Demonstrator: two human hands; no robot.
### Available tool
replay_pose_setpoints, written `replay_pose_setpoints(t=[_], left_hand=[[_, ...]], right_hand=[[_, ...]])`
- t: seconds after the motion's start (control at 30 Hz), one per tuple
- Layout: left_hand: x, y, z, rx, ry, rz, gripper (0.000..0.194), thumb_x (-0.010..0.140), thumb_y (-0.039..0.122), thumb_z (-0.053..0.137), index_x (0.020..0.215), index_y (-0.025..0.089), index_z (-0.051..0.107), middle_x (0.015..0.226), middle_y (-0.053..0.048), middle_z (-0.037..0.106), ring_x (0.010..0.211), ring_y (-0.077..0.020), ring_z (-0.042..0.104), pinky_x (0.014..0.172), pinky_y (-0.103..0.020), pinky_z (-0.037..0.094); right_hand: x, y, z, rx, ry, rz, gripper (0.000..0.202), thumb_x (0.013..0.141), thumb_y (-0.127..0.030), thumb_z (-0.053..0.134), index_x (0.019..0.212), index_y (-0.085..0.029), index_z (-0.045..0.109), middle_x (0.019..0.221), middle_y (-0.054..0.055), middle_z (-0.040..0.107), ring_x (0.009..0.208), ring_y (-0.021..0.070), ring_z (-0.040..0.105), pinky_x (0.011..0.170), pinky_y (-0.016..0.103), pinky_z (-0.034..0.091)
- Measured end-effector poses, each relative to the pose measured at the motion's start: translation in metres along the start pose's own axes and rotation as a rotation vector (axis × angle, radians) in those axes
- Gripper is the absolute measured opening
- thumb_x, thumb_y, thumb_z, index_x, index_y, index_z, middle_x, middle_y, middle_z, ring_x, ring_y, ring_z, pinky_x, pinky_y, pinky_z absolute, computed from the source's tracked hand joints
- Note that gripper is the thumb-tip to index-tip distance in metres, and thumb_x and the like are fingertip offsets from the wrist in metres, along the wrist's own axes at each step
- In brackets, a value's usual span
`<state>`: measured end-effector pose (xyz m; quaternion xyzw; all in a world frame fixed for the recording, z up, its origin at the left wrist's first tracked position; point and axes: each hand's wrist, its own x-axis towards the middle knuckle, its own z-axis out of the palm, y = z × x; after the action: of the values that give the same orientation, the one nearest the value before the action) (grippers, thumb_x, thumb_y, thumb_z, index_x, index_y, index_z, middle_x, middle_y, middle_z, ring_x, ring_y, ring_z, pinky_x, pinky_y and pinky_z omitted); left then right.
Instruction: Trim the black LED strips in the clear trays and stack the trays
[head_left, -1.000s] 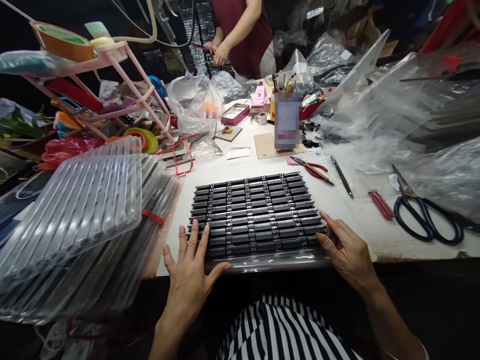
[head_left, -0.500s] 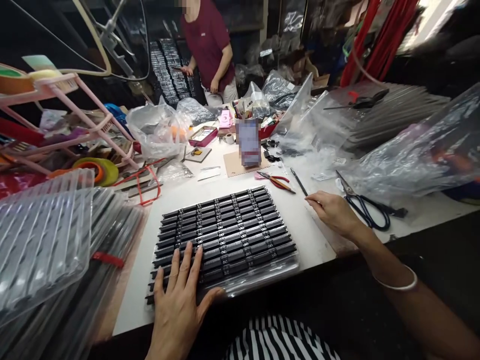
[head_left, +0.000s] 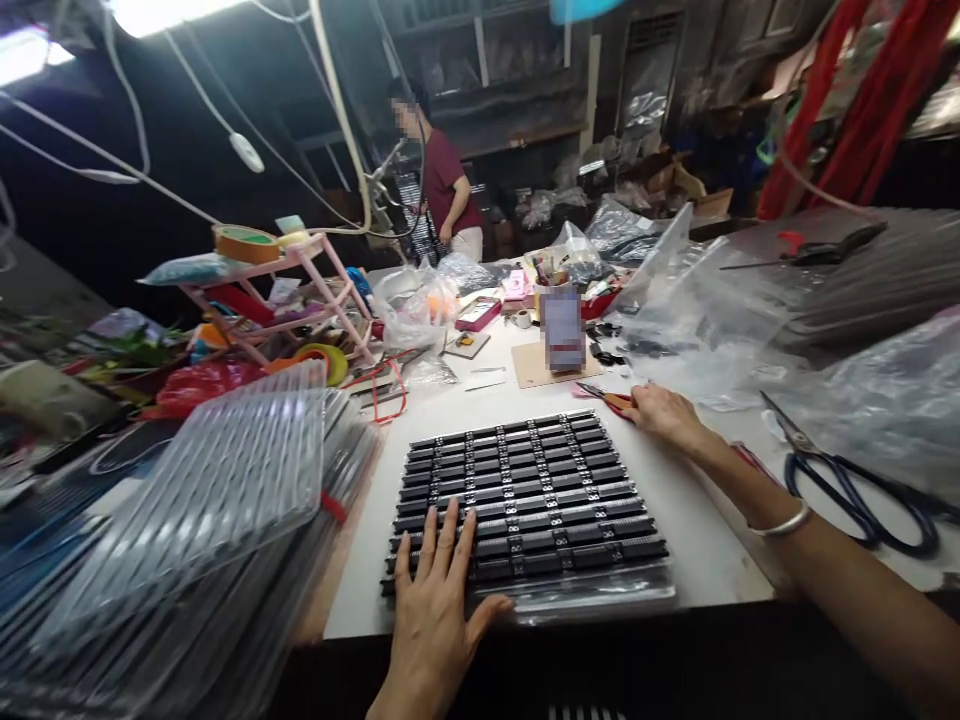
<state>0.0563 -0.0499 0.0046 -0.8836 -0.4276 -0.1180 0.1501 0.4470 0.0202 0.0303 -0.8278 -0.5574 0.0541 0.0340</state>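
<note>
My left hand [head_left: 439, 590] lies flat with spread fingers on the front left of a clear plastic tray [head_left: 600, 595]. Rows of black connector-like electronic parts [head_left: 525, 490] fill the tray. Beyond its far right corner, my right hand [head_left: 664, 412] closes around the handles of a pair of pliers [head_left: 616, 402], with the jaws pointing left on the white table. A slim tool with some red [head_left: 754, 462] lies by my right forearm, partly hidden by it. Large dark-handled scissors [head_left: 847, 490] rest farther right.
Stacked clear trays [head_left: 217, 490] stand at the left, before a pink rack [head_left: 337, 275] with tape rolls. A pixelated upright object [head_left: 564, 330] stands behind my tray. Plastic bags [head_left: 705, 310] heap at the right. A person in a maroon shirt [head_left: 448, 185] stands at the back.
My right hand has let go of the slim dark tool and taken hold of the pliers' handles. My left hand stays on the tray. The view has tilted up and turned left.
</note>
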Motion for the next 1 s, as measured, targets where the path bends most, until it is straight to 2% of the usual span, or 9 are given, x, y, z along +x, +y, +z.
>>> replay_pose_setpoints(t=[0.17,0.27,0.43,0.6,0.67,0.73,0.83,0.9,1.0], left_hand=[[0.002,0.002,-0.014,-0.097,-0.12,-0.043,0.077,0.086,0.052,0.051,0.149,0.022,0.018,0.152,-0.012,0.028,0.141,-0.0332,0.023,0.108,-0.057,0.025],[0.005,0.001,-0.021,-0.208,-0.145,-0.069,0.073,0.087,0.047,0.051,0.149,0.024,0.018,0.153,-0.013,0.026,0.141,-0.0324,0.021,0.108,-0.06,0.023],[0.019,0.002,-0.031,-0.332,-0.097,-0.129,0.06,0.092,0.043,0.044,0.146,0.023,0.028,0.152,-0.013,0.029,0.142,-0.0281,0.019,0.112,-0.056,0.02],[0.032,0.007,-0.036,-0.379,-0.07,-0.113,0.051,0.093,0.043,0.042,0.139,0.019,0.041,0.15,-0.012,0.035,0.142,-0.027,0.022,0.113,-0.054,0.021],[0.038,0.01,-0.036,-0.395,-0.068,-0.104,0.049,0.094,0.043,0.041,0.136,0.018,0.045,0.148,-0.013,0.037,0.142,-0.027,0.023,0.112,-0.054,0.022],[0.045,0.015,-0.036,-0.411,-0.056,-0.096,0.047,0.093,0.043,0.042,0.134,0.019,0.047,0.147,-0.012,0.04,0.141,-0.0275,0.024,0.112,-0.055,0.023],[0.056,0.022,-0.035,-0.424,-0.046,-0.082,0.045,0.093,0.041,0.044,0.132,0.019,0.05,0.144,-0.012,0.044,0.14,-0.0283,0.027,0.111,-0.055,0.025],[0.062,0.027,-0.034,-0.417,-0.051,-0.068,0.043,0.093,0.039,0.044,0.129,0.017,0.052,0.143,-0.013,0.046,0.139,-0.0288,0.029,0.111,-0.055,0.026],[0.07,0.034,-0.029,-0.416,-0.077,-0.04,0.042,0.093,0.039,0.045,0.126,0.015,0.054,0.14,-0.013,0.049,0.138,-0.0301,0.031,0.111,-0.055,0.026]], right_hand=[[0.006,0.006,-0.008,0.019,-0.076,-0.044,0.04,0.091,-0.048,0.045,0.087,-0.015,0.066,0.088,0.013,0.066,0.079,0.0242,0.063,0.06,0.029,0.041],[0.006,0.004,-0.007,0.007,-0.074,-0.024,0.051,0.092,-0.057,0.038,0.094,-0.014,0.064,0.096,0.016,0.064,0.083,0.0264,0.062,0.062,0.03,0.041],[0.01,-0.005,0.0,-0.022,-0.041,-0.001,0.04,0.089,-0.038,0.049,0.113,-0.007,0.056,0.102,0.021,0.061,0.091,0.0294,0.059,0.068,0.032,0.043],[0.005,-0.007,-0.021,0.052,0.039,-0.028,0.02,0.082,-0.027,0.055,0.092,-0.01,0.061,0.089,0.017,0.064,0.084,0.0284,0.06,0.068,0.033,0.044],[-0.003,-0.013,-0.036,0.101,0.128,-0.043,0.018,0.084,-0.023,0.05,0.094,-0.012,0.059,0.093,0.015,0.064,0.086,0.0263,0.06,0.07,0.033,0.045],[-0.013,-0.025,-0.048,0.238,0.252,-0.113,0.019,0.086,-0.024,0.046,0.099,-0.014,0.055,0.097,0.011,0.063,0.086,0.0219,0.06,0.071,0.03,0.046],[-0.029,-0.048,-0.051,0.768,0.354,-0.316,0.019,0.084,-0.032,0.05,0.095,-0.017,0.051,0.084,0.005,0.063,0.07,0.0158,0.059,0.061,0.026,0.047],[-0.038,-0.061,-0.042,1.125,0.262,-0.396,0.022,0.081,-0.038,0.056,0.088,-0.018,0.049,0.073,0.002,0.06,0.058,0.0138,0.056,0.051,0.025,0.045],[-0.046,-0.072,-0.024,1.351,0.069,-0.388,0.029,0.08,-0.043,0.059,0.086,-0.018,0.047,0.074,0.003,0.062,0.052,0.0115,0.055,0.045,0.023,0.043]])
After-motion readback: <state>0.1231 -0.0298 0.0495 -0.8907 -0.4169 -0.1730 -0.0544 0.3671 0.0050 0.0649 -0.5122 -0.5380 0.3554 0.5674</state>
